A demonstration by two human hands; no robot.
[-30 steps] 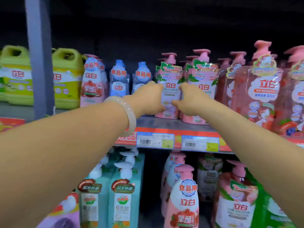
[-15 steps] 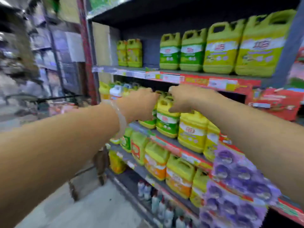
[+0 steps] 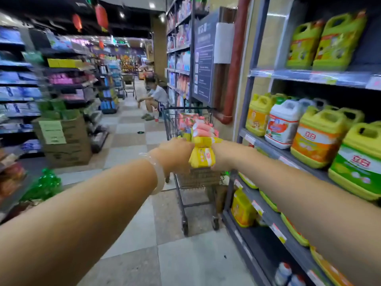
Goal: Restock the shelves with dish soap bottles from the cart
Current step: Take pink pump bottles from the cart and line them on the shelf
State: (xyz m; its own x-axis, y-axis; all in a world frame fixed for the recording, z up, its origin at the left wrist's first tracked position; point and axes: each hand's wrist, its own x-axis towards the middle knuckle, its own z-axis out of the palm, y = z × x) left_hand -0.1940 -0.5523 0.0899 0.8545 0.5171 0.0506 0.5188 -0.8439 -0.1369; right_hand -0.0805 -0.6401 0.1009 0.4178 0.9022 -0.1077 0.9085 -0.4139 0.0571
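Shelves (image 3: 292, 153) on the right, stocked with yellow and green jugs (image 3: 317, 137). Wire cart (image 3: 193, 178) beside them, heaped with pink and yellow dish soap packs (image 3: 201, 129). Both arms outstretched, left hand (image 3: 175, 154) and right hand (image 3: 223, 155) clasping one yellow pack (image 3: 203, 158) above the cart. Fingers mostly hidden behind it; spread unclear.

"立白" on yellow pack (image 3: 203, 159), jugs (image 3: 317, 139)

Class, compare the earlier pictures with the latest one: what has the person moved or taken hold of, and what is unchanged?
The view swung left from the pink pump bottles, past the yellow jugs, to the cart. The left hand and right hand, earlier against shelved bottles, now grip a yellow pack over the cart. Unchanged: both arms outstretched, the bracelet on the left wrist.
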